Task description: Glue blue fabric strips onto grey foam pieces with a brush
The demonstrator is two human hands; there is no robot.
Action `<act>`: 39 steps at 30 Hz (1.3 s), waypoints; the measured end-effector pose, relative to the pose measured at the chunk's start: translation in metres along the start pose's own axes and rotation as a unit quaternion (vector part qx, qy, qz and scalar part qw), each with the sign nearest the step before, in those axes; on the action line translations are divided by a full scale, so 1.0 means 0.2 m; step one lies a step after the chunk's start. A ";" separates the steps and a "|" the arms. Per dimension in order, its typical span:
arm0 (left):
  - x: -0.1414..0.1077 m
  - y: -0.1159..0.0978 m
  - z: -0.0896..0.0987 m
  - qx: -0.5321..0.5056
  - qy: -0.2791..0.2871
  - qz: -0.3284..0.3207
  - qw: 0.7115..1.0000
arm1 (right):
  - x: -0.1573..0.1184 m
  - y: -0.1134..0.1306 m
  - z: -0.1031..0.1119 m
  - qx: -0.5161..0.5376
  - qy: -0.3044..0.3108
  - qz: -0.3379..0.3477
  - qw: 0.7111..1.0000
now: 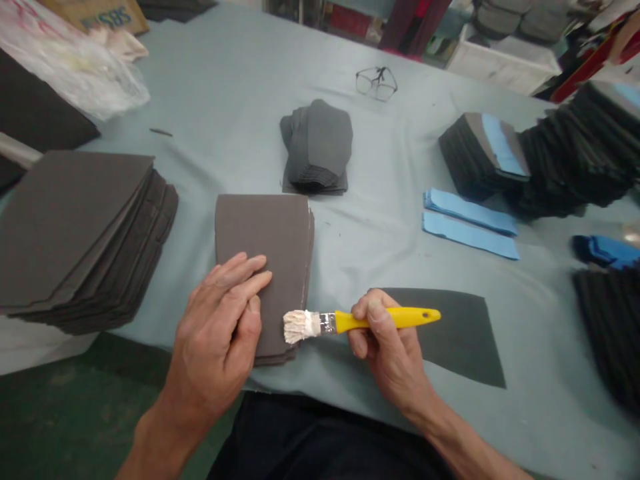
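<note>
My left hand (220, 320) lies on a small stack of dark grey-brown fabric pieces (263, 230), fingers stretched out across the top sheet. In my right hand (390, 340) is a paintbrush (345, 322) with a yellow handle and a metal ferrule. Its bristles, coated in something whitish, are at the right edge of the stack near its lower corner. A thin pale line runs along that edge. Partly behind my right hand, a single dark piece (460, 333) lies flat on the table.
On the table (215, 100) stand a tall stack of dark sheets (75, 227) at left, shaped dark pieces (320, 143) beyond the middle, and bundled dark stacks (485, 157) at right. Blue strips (470, 223), eyeglasses (377, 83) and a plastic bag (80, 67) lie around.
</note>
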State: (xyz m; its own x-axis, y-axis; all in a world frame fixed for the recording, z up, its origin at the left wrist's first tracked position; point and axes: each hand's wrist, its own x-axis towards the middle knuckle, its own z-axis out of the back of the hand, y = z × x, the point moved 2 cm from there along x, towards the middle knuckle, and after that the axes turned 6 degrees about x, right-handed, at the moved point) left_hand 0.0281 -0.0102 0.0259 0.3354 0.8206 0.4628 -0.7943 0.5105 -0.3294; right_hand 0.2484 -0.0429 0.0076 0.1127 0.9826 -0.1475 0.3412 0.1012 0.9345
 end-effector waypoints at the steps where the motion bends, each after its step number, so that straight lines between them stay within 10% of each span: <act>1: 0.00 0.00 0.00 0.003 0.001 -0.001 1.000 | 0.02 0.00 0.00 -0.003 -0.001 0.000 1.000; 24: -0.03 0.02 0.00 0.005 0.020 -0.020 1.000 | 0.77 0.19 -0.05 -0.036 -0.005 0.150 0.988; 31: 0.01 0.00 0.01 0.045 0.018 -0.036 0.998 | 0.78 0.25 0.00 -0.060 -0.050 0.207 0.975; 39: -0.14 -0.30 0.16 0.059 0.003 -0.008 0.998 | 0.51 0.35 -0.02 -0.028 -0.033 0.215 0.976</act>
State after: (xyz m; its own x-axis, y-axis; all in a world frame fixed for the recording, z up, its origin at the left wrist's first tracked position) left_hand 0.0502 -0.0716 0.0589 0.3507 0.8145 0.4622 -0.8427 0.4897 -0.2236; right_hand 0.2798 0.0646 0.0593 0.2944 0.9244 0.2426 0.1988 -0.3075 0.9306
